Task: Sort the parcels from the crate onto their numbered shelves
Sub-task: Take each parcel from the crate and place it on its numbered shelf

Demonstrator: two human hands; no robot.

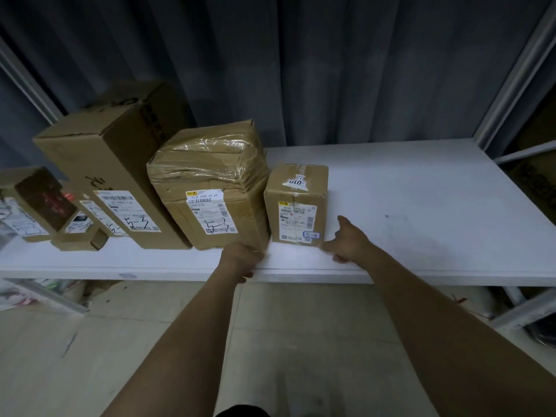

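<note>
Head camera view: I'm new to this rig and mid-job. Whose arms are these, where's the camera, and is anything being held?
No machine: a person wears one camera on the head, looking forward and down; the bare arms are theirs. Cardboard parcels stand in a row on the white shelf, some marked 5-3. The left hand is at the lower corner of the taped parcel; whether it grips is unclear. The right hand touches the lower right corner of the small parcel with one of its fingers. Both parcels rest on the shelf.
</note>
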